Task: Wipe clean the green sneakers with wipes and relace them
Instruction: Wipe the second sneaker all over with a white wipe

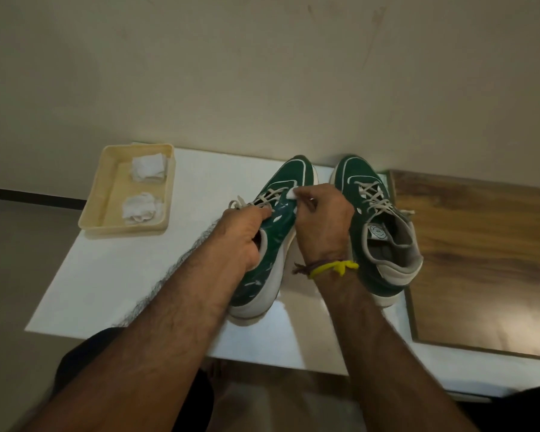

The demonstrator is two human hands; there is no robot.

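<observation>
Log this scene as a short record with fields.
left hand: grips left sneaker at its collar
right hand: pinches wipe against that sneaker's side
right sneaker: laced, upright on table
tray: two crumpled wipes inside

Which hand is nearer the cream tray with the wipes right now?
Left. The left hand grips the collar of the left sneaker, just right of the tray. The right hand is farther right, holding a wipe.
</observation>
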